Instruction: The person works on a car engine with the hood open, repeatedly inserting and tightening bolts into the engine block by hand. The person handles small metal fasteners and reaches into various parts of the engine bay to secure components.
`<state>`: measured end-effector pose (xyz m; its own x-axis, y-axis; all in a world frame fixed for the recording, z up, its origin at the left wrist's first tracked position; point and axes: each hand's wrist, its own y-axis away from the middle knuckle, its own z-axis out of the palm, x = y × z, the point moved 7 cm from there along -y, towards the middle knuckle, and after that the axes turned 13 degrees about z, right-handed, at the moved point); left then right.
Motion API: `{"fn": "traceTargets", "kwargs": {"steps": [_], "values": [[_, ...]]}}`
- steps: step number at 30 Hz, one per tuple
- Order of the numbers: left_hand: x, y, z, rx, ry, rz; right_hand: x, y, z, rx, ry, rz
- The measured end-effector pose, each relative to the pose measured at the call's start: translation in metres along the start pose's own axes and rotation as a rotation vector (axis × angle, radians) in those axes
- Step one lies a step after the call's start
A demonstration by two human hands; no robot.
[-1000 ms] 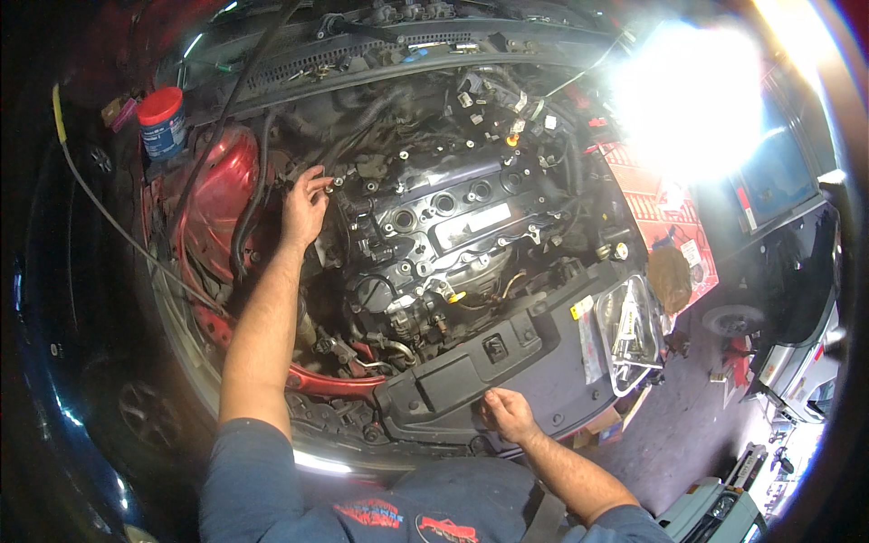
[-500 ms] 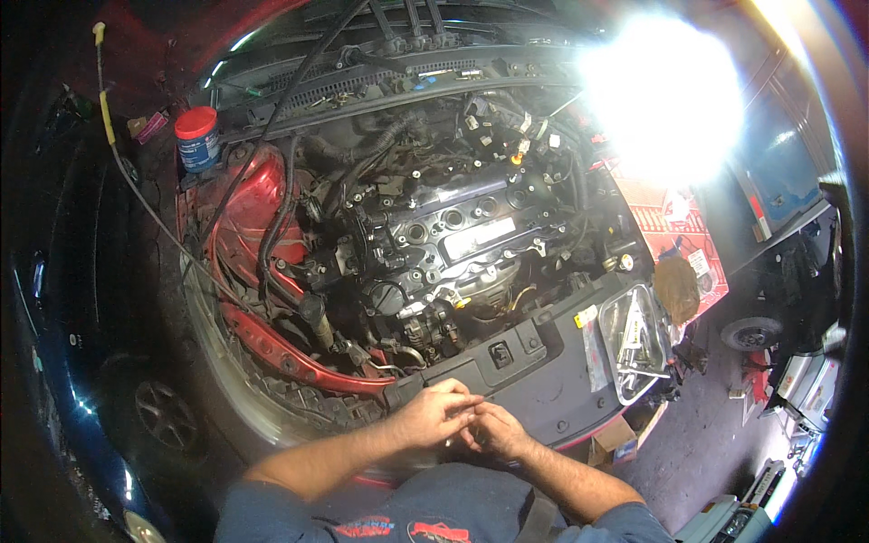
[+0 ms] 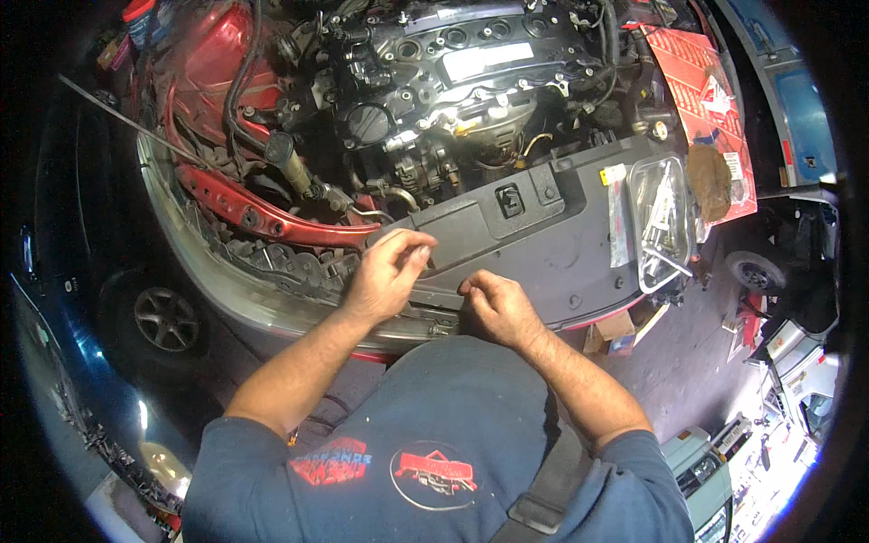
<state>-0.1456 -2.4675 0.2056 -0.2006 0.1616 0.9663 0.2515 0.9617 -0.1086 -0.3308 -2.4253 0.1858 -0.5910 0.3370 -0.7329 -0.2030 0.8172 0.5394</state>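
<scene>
Left hand (image 3: 385, 281) with bent fingers near its thumb, right hand (image 3: 501, 308) with fingers curled, cannot tell if either grips anything, both by the near edge of a black plastic radiator cover (image 3: 552, 258), exposed car engine (image 3: 471, 77) beyond.

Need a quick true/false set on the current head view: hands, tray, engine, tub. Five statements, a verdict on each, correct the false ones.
1. The left hand and the right hand are apart. True.
2. The parts tray sits at the left end of the dark panel. False: the parts tray is at the dark panel's right end.
3. The engine carries a white label. True.
4. The right hand is gripping the engine. False: the right hand is near the dark panel's front edge, clear of the engine.
5. A red-lidded tub shows at the upper left. True.
</scene>
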Motion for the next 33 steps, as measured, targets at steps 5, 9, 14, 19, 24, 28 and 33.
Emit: {"fn": "traceTargets", "kwargs": {"steps": [5, 9, 14, 19, 24, 28, 33], "values": [[0.038, 0.034, 0.032, -0.717, -0.393, 0.39, 0.005, -0.004, 0.002, -0.074, -0.086, 0.076], [0.028, 0.05, 0.052, -0.898, -0.525, 0.537, 0.014, -0.01, 0.001, -0.144, -0.186, 0.146], [0.017, 0.044, 0.048, -0.96, -0.384, 0.626, 0.031, -0.014, -0.032, 0.029, -0.229, 0.133], [0.014, 0.052, 0.048, -1.141, -0.357, 0.686, 0.044, -0.021, -0.055, 0.206, -0.269, 0.047], [0.029, 0.054, 0.028, -0.994, -0.484, 0.823, 0.063, -0.024, -0.048, 0.108, -0.48, 0.183], [0.032, 0.048, 0.016, -0.814, -0.431, 0.539, 0.064, -0.021, -0.047, 0.079, -0.525, 0.175], [0.032, 0.062, -0.002, -0.882, -0.427, 0.53, 0.069, -0.022, -0.044, 0.08, -0.544, 0.223]]}}
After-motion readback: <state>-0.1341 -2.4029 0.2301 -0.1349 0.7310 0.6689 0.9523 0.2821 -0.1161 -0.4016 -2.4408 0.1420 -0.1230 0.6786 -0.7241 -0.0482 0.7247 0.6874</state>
